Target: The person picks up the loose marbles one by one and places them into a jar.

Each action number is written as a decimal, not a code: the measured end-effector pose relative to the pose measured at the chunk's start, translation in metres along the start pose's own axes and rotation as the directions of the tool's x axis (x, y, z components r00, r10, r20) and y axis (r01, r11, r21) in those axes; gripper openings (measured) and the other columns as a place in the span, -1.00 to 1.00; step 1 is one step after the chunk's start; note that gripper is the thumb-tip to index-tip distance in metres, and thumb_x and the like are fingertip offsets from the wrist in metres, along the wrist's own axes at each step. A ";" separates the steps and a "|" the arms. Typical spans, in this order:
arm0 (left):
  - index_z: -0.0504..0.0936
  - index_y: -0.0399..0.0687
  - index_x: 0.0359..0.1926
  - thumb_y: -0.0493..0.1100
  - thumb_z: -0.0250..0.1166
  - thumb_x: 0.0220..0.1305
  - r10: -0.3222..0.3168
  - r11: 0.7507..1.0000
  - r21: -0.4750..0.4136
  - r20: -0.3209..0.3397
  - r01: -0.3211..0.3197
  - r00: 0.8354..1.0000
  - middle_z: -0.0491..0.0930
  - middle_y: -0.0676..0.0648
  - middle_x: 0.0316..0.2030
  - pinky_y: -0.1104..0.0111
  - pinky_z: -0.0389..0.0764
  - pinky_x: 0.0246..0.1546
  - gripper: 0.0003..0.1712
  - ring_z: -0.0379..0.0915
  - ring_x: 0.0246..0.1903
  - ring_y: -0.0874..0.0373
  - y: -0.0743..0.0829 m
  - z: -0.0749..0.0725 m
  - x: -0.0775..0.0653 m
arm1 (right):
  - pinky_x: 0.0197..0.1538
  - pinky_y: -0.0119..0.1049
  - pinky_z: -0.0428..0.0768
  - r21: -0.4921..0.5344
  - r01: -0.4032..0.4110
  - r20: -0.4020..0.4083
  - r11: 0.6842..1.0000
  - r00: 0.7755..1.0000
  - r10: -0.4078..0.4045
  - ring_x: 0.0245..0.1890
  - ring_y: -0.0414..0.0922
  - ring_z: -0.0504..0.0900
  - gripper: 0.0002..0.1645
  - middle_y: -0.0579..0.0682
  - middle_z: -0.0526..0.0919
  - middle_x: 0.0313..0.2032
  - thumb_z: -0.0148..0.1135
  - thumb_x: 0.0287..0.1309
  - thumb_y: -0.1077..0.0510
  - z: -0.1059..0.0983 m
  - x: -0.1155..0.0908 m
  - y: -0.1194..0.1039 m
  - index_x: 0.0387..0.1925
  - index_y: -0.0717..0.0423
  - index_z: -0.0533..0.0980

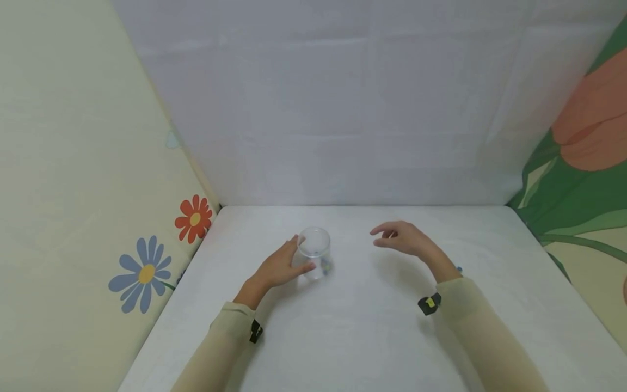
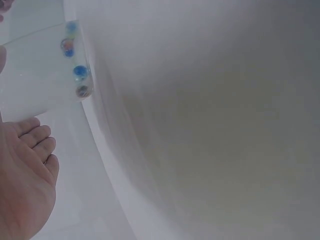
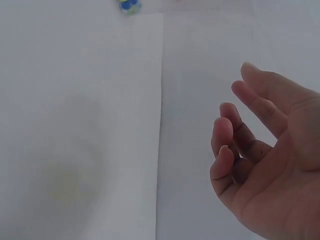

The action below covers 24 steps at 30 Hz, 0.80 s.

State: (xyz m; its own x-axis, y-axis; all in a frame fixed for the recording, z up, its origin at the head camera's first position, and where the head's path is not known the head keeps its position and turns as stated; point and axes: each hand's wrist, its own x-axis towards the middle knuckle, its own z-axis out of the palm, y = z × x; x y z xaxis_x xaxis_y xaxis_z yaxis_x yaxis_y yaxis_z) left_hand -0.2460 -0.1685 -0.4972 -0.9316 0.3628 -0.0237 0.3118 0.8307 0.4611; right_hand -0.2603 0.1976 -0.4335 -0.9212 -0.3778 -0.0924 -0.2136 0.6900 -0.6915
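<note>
A clear, round plastic jar (image 1: 314,247) stands on the white table, with several coloured marbles (image 2: 80,73) at its bottom. My left hand (image 1: 279,267) holds the jar from its left side, the thumb across the front and the fingers at the far side. In the left wrist view the palm and fingers (image 2: 42,137) lie along the jar's wall. To the right of the jar, my right hand (image 1: 399,238) hovers over the table. Its fingers (image 3: 223,132) are loosely bent, and nothing shows between them and the thumb.
A small blue thing (image 1: 459,269) lies partly hidden behind the right forearm. White cloth (image 1: 362,109) rises at the table's back edge. Flower-patterned walls flank both sides, and the white tabletop (image 1: 338,337) extends toward me between the forearms.
</note>
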 end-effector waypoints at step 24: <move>-0.03 -0.04 0.62 0.54 0.11 0.27 -0.001 1.000 0.016 0.019 0.001 1.000 -0.07 -0.23 0.59 -0.11 0.09 0.49 0.17 -0.11 0.56 -0.19 0.002 -0.006 -0.002 | -0.20 -0.20 0.56 -0.046 -0.138 -0.032 0.989 0.990 0.137 -0.08 0.01 0.56 -0.39 0.12 0.62 -0.03 0.29 0.34 -0.12 -0.030 -0.045 0.055 0.32 0.05 0.51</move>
State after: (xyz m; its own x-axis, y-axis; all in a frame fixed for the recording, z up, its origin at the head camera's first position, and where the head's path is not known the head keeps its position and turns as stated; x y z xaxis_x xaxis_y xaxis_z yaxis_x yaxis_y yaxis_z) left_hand -0.2445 -0.1703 -0.4913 -0.9282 0.3698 -0.0415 0.3139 0.8379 0.4466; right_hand -0.2405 0.2707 -0.4457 -0.9517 -0.2601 -0.1629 -0.0993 0.7631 -0.6386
